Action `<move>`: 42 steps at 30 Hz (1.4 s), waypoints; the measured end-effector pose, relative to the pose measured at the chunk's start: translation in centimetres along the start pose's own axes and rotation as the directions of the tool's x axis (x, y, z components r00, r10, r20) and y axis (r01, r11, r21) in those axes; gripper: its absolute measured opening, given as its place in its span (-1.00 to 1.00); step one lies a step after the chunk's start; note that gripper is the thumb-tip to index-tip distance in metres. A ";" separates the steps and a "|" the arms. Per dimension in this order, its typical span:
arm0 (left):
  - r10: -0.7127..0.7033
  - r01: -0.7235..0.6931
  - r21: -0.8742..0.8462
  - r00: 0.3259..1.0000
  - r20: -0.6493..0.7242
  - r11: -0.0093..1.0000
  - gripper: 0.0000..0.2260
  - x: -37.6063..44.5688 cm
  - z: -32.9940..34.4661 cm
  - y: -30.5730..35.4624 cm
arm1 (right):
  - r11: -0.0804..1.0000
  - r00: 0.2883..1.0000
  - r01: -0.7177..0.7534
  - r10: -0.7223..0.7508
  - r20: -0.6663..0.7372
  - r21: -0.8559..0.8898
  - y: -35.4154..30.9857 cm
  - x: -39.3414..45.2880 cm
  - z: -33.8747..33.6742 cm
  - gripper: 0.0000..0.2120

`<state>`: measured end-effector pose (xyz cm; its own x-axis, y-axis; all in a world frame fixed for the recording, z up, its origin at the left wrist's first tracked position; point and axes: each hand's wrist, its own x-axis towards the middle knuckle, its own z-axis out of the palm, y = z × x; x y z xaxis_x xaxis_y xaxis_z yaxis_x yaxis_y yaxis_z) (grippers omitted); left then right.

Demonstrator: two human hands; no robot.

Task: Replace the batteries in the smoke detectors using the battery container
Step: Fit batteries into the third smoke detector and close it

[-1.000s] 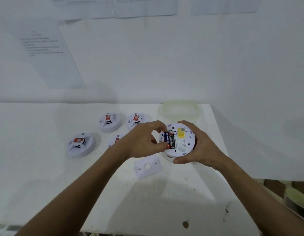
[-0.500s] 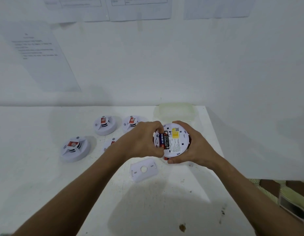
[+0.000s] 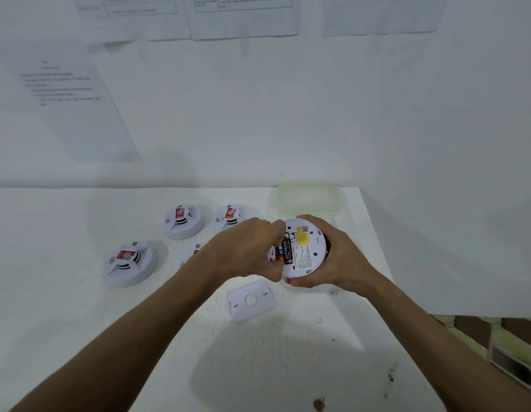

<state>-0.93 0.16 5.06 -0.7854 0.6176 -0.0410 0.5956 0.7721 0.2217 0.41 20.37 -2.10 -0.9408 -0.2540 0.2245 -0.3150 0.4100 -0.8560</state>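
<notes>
The right hand (image 3: 335,257) grips a smoke detector (image 3: 305,248) turned underside up, above the table (image 3: 65,322) near its right edge. The left hand (image 3: 243,251) has its fingers curled onto the batteries (image 3: 285,251) in its slot. The clear container (image 3: 305,197) sits just beyond; a cover plate (image 3: 250,301) lies nearer.

Bright washed-out white scene, soft overall, wide-angle bending at edges, faint shadows

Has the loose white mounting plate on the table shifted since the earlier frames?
No. The mounting plate keeps the same offset from the near-left smoke detector; only the camera view shifted.
</notes>
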 end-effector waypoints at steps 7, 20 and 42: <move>0.048 -0.050 -0.011 0.994 -0.101 0.999 -0.52 0.6 0.4 0.2 | 0.999 1.000 0.012 -0.011 -0.027 0.046 0.0 0.4 -1.6 -0.18; 0.059 -0.059 -0.013 0.997 -0.056 0.998 -0.57 3.0 0.0 0.8 | 0.996 0.999 -0.036 0.037 -0.016 0.086 0.7 0.6 -3.1 -0.18; -0.293 0.049 -0.523 0.870 -0.396 0.851 -0.85 8.0 -0.3 3.0 | 0.991 0.979 -0.095 0.110 -0.169 0.099 2.9 0.2 -7.9 -0.18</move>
<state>-5.51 7.38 5.68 -0.9249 0.2519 0.2847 0.3801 0.6089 0.6962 -1.67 28.39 -0.90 -0.9774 -0.0559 0.2040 -0.2106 0.3434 -0.9153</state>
